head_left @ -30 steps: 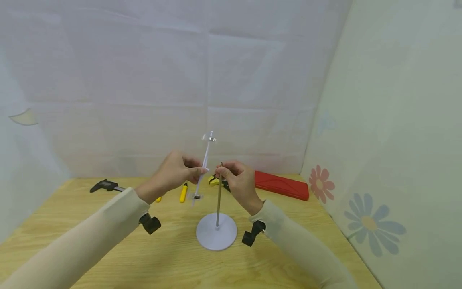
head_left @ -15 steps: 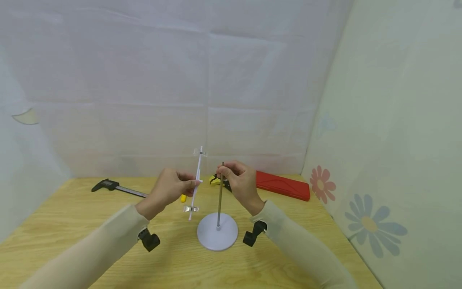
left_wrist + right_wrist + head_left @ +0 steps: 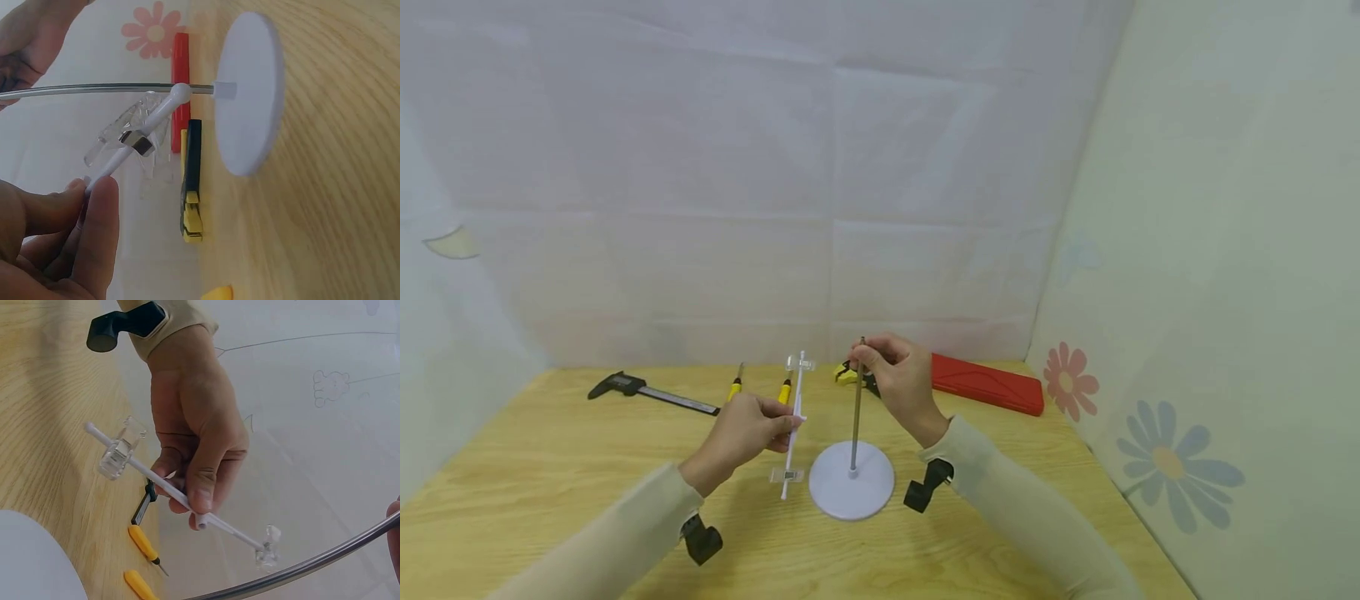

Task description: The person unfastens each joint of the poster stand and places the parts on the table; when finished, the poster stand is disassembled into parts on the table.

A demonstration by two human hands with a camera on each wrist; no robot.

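On the wooden table (image 3: 550, 467) stood a white round base (image 3: 851, 492) with one thin metal rod (image 3: 857, 417) rising straight up from its middle. The right hand (image 3: 898, 383) was up at the top of the rod, and its fingers (image 3: 868, 357) were curled round the tip, pinching it. The left hand (image 3: 741, 429) was just to the left of the rod. Its thumb and fingers (image 3: 203, 487) pinched the middle of one white stick (image 3: 793, 429), which stood almost upright, tilted a little. The stick's low end was near the base, close to the table; I could not tell if it touched. Two clear clips (image 3: 119, 456) sat on the stick, one near each end, and each had a small metal piece in it.

Counted up: one base, one rod, one stick, two clips. Behind the hands lay two yellow-handled tools (image 3: 735, 388) side by side, one dark caliper (image 3: 647, 392) at the far left, one yellow and black tool (image 3: 848, 375) partly hidden behind the right hand, and one flat red case (image 3: 988, 385) at the far right.

Both arms wore cream sleeves (image 3: 1022, 517), each with a black camera mount at the wrist. The table was light wood with wavy grain. White cloth (image 3: 775, 167) hung behind it, and the wall on the right had flowers (image 3: 1165, 462) painted on it.
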